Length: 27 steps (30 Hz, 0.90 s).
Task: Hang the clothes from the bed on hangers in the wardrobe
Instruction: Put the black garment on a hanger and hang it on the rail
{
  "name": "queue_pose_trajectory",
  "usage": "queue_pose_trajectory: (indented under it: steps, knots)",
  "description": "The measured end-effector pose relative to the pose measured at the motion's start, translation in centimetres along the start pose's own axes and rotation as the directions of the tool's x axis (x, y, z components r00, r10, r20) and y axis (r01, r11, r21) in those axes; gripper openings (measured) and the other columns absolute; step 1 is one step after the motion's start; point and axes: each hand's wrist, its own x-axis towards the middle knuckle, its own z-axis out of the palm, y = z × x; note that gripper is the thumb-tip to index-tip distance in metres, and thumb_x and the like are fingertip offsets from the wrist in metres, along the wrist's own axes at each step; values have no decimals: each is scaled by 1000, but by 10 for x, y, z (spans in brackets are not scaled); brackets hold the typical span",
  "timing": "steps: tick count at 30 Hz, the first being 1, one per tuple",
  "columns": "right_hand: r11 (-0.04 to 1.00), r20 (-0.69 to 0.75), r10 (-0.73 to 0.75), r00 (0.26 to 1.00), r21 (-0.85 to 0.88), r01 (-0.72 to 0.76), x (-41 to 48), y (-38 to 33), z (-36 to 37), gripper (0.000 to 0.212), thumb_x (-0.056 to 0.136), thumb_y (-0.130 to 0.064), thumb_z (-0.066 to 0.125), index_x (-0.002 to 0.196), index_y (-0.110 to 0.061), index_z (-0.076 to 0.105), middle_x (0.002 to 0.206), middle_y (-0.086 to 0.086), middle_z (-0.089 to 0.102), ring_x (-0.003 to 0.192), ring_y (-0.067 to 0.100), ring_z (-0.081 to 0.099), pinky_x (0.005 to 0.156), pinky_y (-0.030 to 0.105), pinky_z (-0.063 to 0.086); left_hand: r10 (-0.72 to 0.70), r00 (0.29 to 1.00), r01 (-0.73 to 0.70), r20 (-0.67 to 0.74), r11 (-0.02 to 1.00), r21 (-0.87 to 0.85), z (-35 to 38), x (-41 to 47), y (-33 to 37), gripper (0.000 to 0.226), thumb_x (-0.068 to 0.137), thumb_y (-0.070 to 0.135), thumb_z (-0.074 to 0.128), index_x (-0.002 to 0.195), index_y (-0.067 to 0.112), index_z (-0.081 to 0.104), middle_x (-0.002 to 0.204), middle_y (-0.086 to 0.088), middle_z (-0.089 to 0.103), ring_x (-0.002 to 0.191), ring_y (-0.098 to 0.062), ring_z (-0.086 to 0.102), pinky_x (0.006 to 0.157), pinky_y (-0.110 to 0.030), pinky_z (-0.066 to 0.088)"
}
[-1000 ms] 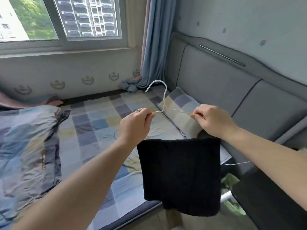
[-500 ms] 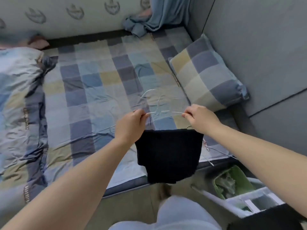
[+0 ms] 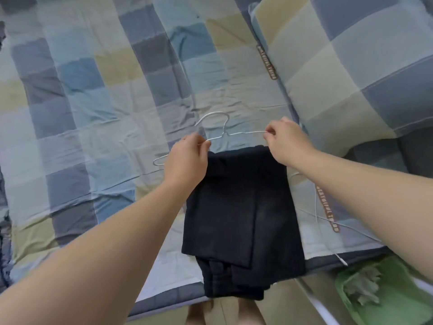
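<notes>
Left hand [image 3: 187, 158] and right hand [image 3: 284, 139] each pinch a shoulder of the thin white wire hanger [image 3: 225, 133] — level, so the folded black garment [image 3: 241, 207] stays draped over its bar.

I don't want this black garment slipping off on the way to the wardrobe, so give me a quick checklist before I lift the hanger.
1. Left hand pinches the hanger wire: ok.
2. Right hand pinches the other shoulder: ok.
3. Hook free, not snagged in the sheet: ok.
4. Black garment folded over the bottom bar: cannot tell, bar hidden.
5. White cable clear of the garment: cannot tell.
</notes>
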Motion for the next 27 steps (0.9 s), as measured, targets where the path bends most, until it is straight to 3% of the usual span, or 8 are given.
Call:
queue_pose_trajectory:
  steps: [5, 9, 11, 13, 15, 19, 22, 27]
  knots:
    - [999, -27, -10, 1000, 34, 11, 80, 27, 47, 25, 98, -22, 46, 116, -15, 63, 124, 11, 52, 113, 31, 51, 96, 39, 44, 27, 1000, -27, 13, 1000, 12, 51, 83, -25, 24, 103, 37, 48, 102, 19, 64, 102, 2, 67, 98, -22, 60, 84, -42, 51]
    - [999, -49, -13, 999, 41, 15, 127, 37, 70, 32, 96, -20, 47, 123, -15, 63, 130, 12, 55, 117, 31, 53, 99, 38, 43, -15, 1000, 15, -8, 1000, 11, 76, 135, -35, 26, 103, 38, 48, 105, 18, 64, 101, 2, 67, 96, -22, 60, 78, -37, 48]
    - [998, -58, -3, 998, 68, 7, 142, 37, 77, 39, 95, -18, 48, 132, -15, 58, 137, 10, 53, 122, 29, 52, 102, 36, 41, -53, 998, 53, -21, 999, -9, 85, 154, -39, 27, 103, 39, 46, 105, 17, 63, 98, 1, 66, 96, -25, 61, 77, -36, 47]
    - [996, -51, 1, 999, 89, 4, 143, 39, 81, 48, 95, -19, 49, 142, -15, 48, 146, 9, 44, 132, 28, 43, 107, 34, 34, -95, 995, 94, -22, 995, -34, 95, 163, -43, 30, 103, 40, 45, 120, 19, 60, 113, 1, 64, 110, -26, 59, 81, -34, 42]
    - [994, -39, 1, 999, 106, 3, 133, 42, 83, 53, 95, -21, 50, 147, -14, 41, 151, 8, 39, 138, 28, 36, 113, 35, 29, -84, 996, 83, -29, 996, -19, 101, 157, -43, 40, 103, 40, 46, 138, 23, 50, 137, 0, 55, 128, -25, 48, 94, -37, 40]
    - [994, 24, -7, 1000, 110, 4, 88, 42, 83, 54, 98, -26, 49, 149, -17, 37, 154, 2, 37, 140, 26, 33, 116, 40, 28, 64, 998, -65, 17, 996, 54, 101, 119, -44, 53, 100, 40, 52, 148, 19, 42, 159, -6, 33, 147, -24, 24, 118, -37, 21]
    - [995, 70, -21, 997, 101, 14, 41, 32, 65, 56, 99, -31, 48, 151, -19, 32, 156, -1, 33, 143, 20, 26, 118, 39, 25, 112, 983, -131, 142, 982, 133, 82, 83, -42, 64, 98, 51, 50, 154, 26, 32, 167, -3, 13, 154, -24, 6, 124, -40, 9]
    - [999, 156, -23, 987, -20, 27, -43, 4, 19, 62, 101, -43, 41, 156, -27, 18, 163, -5, 16, 150, 17, 7, 121, 43, 16, 90, 967, -155, 239, 950, 272, 30, 9, -36, 75, 95, 66, 38, 158, 33, 15, 168, 2, -1, 154, -25, -5, 124, -50, 1]
